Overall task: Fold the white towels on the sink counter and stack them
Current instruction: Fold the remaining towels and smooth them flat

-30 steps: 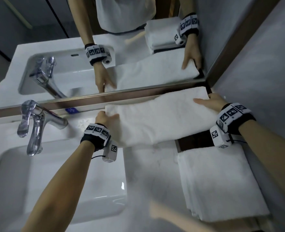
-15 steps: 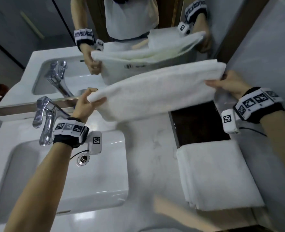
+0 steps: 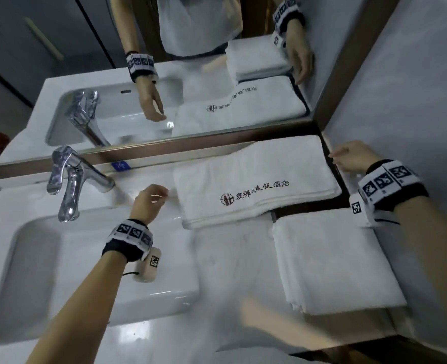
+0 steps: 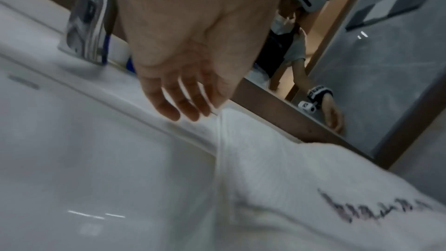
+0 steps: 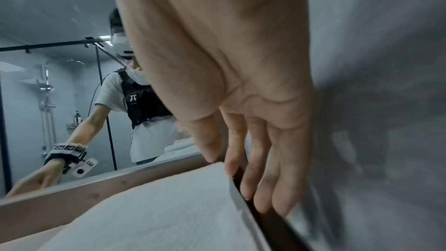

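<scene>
The long folded white towel with dark embroidered lettering (image 3: pixel 256 179) lies against the mirror's wooden frame (image 3: pixel 164 151) on the white sink counter (image 3: pixel 230 258); only the head view shows the square folded white towel (image 3: pixel 332 258) nearer. The left hand (image 3: pixel 149 202) and right hand (image 3: pixel 353 158) hover at its 2 ends, fingers loose, holding nothing. The wrist views blur the lettering.

Black wristbands (image 3: pixel 128 241) with white coded tags
</scene>
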{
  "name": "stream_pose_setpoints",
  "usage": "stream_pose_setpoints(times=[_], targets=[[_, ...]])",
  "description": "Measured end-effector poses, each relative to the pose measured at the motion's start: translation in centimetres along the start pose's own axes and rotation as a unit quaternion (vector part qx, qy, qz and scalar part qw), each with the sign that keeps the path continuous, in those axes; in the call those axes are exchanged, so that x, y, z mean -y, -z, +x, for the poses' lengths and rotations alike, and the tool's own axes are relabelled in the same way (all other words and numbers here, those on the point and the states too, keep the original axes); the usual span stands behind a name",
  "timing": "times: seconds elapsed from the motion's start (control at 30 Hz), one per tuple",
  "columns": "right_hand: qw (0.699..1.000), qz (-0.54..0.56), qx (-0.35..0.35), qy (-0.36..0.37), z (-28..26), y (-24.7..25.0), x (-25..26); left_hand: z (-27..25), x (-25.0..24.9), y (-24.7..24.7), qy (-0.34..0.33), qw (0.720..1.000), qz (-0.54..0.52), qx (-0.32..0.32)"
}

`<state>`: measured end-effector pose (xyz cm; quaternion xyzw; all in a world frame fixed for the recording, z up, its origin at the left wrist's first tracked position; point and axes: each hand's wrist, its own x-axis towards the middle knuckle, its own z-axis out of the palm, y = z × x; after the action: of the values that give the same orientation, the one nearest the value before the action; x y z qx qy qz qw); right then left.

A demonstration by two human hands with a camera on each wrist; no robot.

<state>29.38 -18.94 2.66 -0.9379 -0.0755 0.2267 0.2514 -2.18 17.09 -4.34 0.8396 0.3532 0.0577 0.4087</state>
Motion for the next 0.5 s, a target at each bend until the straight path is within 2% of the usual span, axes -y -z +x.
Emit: stream_pose_setpoints(times=[0.07,0.13,0.23,0.3,0.37,0.43,0.5], targets=[[0.999,0.02,0.02,-0.033,0.1,-0.9,0.3,1.4,0.0,-1.1,0.104,0.994,-0.026,-0.035],[0.997,0.011,0.057,-0.05,0.2,-1.8,0.9,2.5,-0.6,-2.2,0.185,0.982,-0.047,0.0],[0.994,-0.068,0.05,-0.066,0.4,-3.1,1.5,3.1,-2.2,-3.8,0.24,0.965,-0.08,0.069],[0.99,-0.118,0.037,-0.069,0.3,-3.9,1.6,3.1,-2.8,-4.8,0.25,0.961,-0.068,0.1],[0.99,-0.12,0.032,-0.068,0.3,-4.4,1.5,3.0,-3.2,-5.5,0.256,0.961,-0.049,0.093],[0.995,-0.066,0.04,-0.057,0.6,-4.5,1.2,2.9,-3.8,-5.6,0.227,0.97,-0.051,0.065],[0.997,0.024,0.053,-0.045,1.1,-4.0,1.1,3.3,-4.2,-5.1,0.164,0.981,-0.1,0.003]])
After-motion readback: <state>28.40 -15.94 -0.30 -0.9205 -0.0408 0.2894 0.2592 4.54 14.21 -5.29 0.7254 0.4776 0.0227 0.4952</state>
